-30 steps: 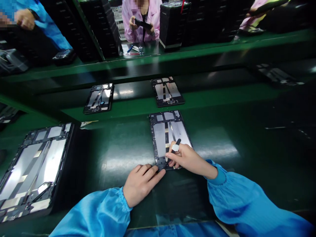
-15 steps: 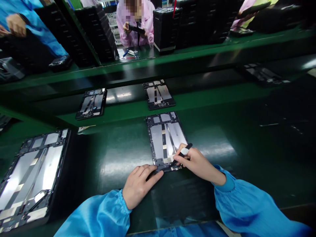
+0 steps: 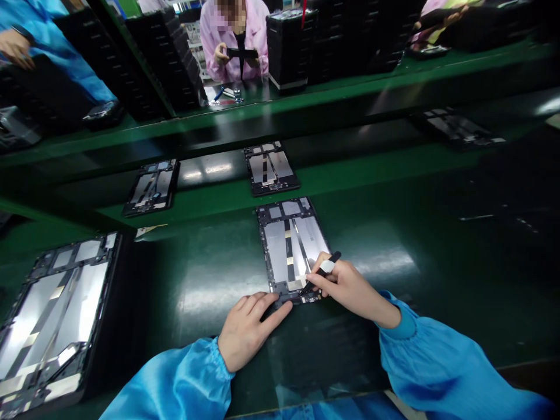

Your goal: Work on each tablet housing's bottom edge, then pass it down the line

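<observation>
An opened tablet [image 3: 272, 239], with silver panels and dark ribbon cables inside, lies flat before me. My left hand [image 3: 248, 329] grips its near left corner, thumb along the bottom edge and fingers at the side. In my right hand [image 3: 343, 283] is a slim black tool [image 3: 336, 256] with a white wrap, held like a pen; whether it is tweezers or a pry stick I cannot tell. Its tip touches the lower part of the tablet, near the small connectors. My right fingers partly cover the tablet's lower right side.
A larger-looking opened tablet [image 3: 48, 315] sits raised at the left. Further tablets [image 3: 153, 186] [image 3: 272, 169] [image 3: 459, 125] lie along the strip behind. Black stacks [image 3: 291, 52] stand on the far green ledge [image 3: 350, 87], where a person in pink [image 3: 210, 41] holds a dark device.
The tablets on the strip behind have shifted slightly left in view. My hands and the tool stay almost in place at the tablet's lower end.
</observation>
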Available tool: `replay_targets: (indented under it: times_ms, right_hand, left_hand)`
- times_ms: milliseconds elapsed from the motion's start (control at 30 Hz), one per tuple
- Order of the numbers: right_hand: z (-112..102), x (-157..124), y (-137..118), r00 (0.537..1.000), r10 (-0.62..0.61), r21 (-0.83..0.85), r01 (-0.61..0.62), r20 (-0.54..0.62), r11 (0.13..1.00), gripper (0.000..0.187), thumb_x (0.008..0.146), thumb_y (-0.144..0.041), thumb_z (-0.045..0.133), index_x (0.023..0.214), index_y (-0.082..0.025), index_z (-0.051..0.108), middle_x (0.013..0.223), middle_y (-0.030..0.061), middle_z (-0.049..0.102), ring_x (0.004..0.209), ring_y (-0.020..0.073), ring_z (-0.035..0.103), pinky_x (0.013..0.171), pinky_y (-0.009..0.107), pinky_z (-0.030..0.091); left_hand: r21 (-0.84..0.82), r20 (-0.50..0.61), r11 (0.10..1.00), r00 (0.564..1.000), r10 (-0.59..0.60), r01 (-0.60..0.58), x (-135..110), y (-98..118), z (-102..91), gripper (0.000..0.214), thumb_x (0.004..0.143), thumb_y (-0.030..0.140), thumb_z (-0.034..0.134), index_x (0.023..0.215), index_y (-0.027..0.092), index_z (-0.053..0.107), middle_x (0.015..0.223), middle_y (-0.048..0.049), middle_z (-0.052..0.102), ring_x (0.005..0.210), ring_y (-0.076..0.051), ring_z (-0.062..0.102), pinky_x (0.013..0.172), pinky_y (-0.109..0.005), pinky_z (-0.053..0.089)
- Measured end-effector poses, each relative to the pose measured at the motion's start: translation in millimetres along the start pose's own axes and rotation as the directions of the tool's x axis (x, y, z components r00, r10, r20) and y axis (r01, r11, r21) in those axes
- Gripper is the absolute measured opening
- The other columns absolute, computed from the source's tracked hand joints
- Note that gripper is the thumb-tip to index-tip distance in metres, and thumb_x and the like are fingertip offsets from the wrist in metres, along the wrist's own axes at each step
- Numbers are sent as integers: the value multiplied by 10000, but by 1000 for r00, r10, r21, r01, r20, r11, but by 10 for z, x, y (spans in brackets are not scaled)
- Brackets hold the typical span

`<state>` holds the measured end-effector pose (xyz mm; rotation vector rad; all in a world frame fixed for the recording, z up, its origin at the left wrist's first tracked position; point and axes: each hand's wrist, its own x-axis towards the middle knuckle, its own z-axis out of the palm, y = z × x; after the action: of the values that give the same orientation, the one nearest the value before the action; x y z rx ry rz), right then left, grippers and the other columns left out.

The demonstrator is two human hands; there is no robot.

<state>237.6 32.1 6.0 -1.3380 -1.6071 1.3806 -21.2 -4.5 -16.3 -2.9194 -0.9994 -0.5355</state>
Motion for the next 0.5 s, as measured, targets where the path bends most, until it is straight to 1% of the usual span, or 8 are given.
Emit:
replay_targets:
  times_ms: [167, 333, 433, 500]
  right_hand:
    - [5, -9, -33, 1000, 2, -50, -2, 5, 999, 205, 911, -371, 579, 789, -207, 567, 668, -8, 604, 606, 171, 638, 523, 261, 495]
    - [7, 3, -43, 1000, 10, -41, -10, -10, 999, 201, 904, -369, 580, 792, -203, 565, 654, -9, 603, 581, 169, 629, 510, 259, 495]
    - [11, 10, -43, 1000, 5, -16, -6, -19, 1000, 213, 903, -368, 574, 771, -202, 558, 637, -11, 601, 556, 158, 616, 507, 255, 495]
    - [19, 12, -45, 999, 9, 5, -9, -35, 1000, 215, 895, -371, 578, 764, -203, 551, 629, -13, 604, 533, 151, 606, 495, 250, 489]
  left_hand:
    - [8, 2, 1000, 1000, -8, 8, -13, -2, -10, 391, 978, 113, 441, 1339, 235, 528, 1185, -95, 599, 1052, -227, 559, 829, -341, 486]
    - [2, 17, 1000, 999, -30, 30, 31, 44, -2, 393, 969, 121, 454, 1337, 238, 527, 1173, -102, 586, 1041, -236, 559, 817, -355, 502]
    - [28, 72, 997, 995, -70, 68, 148, 95, -18, 389, 966, 179, 479, 1336, 289, 530, 1136, -102, 587, 935, -237, 580, 754, -374, 521]
    - [38, 121, 996, 989, -81, 77, 212, 91, -40, 380, 969, 228, 493, 1334, 328, 527, 1132, -96, 593, 869, -230, 588, 711, -380, 525]
